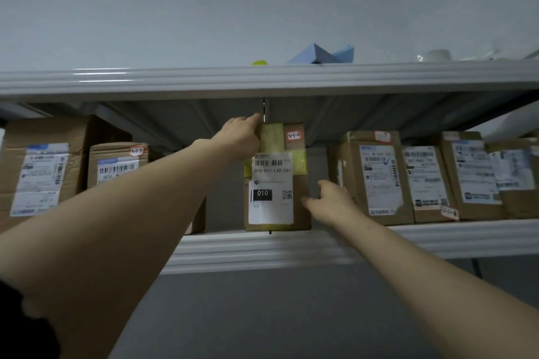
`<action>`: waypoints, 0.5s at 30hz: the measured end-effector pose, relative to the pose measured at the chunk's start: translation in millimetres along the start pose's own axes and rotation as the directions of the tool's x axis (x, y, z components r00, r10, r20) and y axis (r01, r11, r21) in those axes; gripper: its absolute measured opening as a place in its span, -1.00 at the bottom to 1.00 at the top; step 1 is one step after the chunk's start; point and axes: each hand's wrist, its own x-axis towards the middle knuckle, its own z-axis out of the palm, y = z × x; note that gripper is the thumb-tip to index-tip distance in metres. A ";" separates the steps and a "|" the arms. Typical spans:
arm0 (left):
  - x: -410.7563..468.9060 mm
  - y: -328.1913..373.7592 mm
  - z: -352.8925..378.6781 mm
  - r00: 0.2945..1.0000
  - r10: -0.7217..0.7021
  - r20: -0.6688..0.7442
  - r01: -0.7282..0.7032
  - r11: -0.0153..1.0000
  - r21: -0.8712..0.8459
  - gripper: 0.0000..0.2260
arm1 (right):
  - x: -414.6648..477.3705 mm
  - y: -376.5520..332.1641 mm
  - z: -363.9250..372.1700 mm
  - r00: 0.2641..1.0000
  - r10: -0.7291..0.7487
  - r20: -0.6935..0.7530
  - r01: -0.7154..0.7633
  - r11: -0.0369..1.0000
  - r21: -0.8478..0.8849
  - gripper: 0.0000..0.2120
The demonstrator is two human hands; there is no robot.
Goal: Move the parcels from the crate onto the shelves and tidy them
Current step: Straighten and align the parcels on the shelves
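Observation:
A tall cardboard parcel (277, 181) with yellow tape, a white "010" label and a red tag "5-1-6" stands upright at the front of the grey shelf (291, 248). My left hand (239, 137) holds its upper left corner, fingers reaching over the top edge. My right hand (329, 201) touches its lower right side with relaxed fingers. The crate is out of sight.
Left of it stand two cardboard parcels (40, 166) (118, 163), the nearer one tagged "5-1-4". Several labelled parcels (376, 178) fill the shelf to the right. The upper shelf (262, 79) carries blue paper (320, 54) and white items (434, 55). Gaps flank the held parcel.

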 end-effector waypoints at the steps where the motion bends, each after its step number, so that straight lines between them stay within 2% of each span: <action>1: 1.1 -1.2 1.4 1.000 -0.010 0.023 0.010 1.000 -0.007 -0.45 | 2.3 -2.5 1.8 1.000 -0.001 0.026 0.001 1.000 0.011 -0.55; 3: 2.5 -3.6 3.4 0.999 -0.027 0.033 0.028 0.999 -0.030 -0.44 | 8.6 -4.1 9.1 0.998 -0.011 0.069 0.007 0.999 0.053 -0.59; 8: 4.6 -6.7 1.4 0.996 -0.052 -0.069 0.050 0.998 -0.038 -0.41 | 14.9 -6.0 19.8 0.993 0.025 0.119 -0.044 0.987 0.158 -0.55; 11: 13.1 -7.2 -0.8 0.998 -0.047 -0.029 0.046 0.998 -0.048 -0.43 | 15.4 -6.1 19.7 0.996 0.033 0.082 -0.046 0.987 0.155 -0.52; 15: 19.9 -0.8 7.5 0.995 -0.092 0.038 0.095 0.991 -0.092 -0.46 | 16.8 -3.2 23.3 0.994 0.023 0.103 -0.037 0.991 0.130 -0.50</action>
